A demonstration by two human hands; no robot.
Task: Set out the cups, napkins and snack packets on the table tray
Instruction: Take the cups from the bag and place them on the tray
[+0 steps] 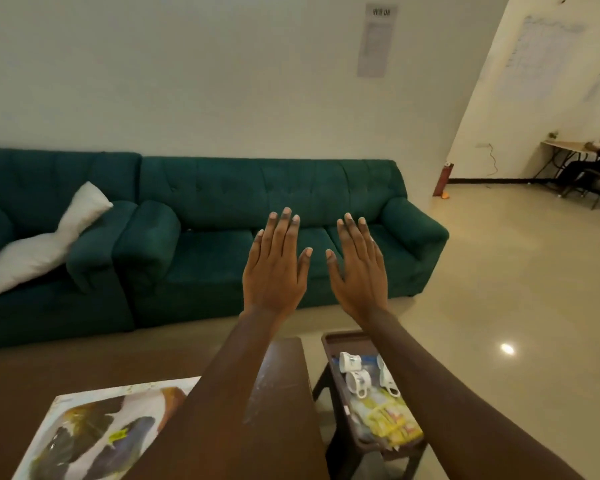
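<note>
My left hand [274, 268] and my right hand [359, 271] are held up side by side in the air, backs toward me, fingers straight, holding nothing. Below my right forearm a dark brown stool [340, 341] carries three white cups [357, 382] lying on their sides, yellow snack packets [392, 422] and clear wrapping. On the brown table [284, 393] at lower left lies a flat patterned tray [94, 434] in white, black and brown, partly hidden by my left forearm. Napkins are not plainly visible.
A dark green sofa [257, 216] with a white pillow [45, 244] stands behind the table against the wall. Shiny tiled floor [516, 289] stretches to the right. Far right, a person sits at a small table [565, 147].
</note>
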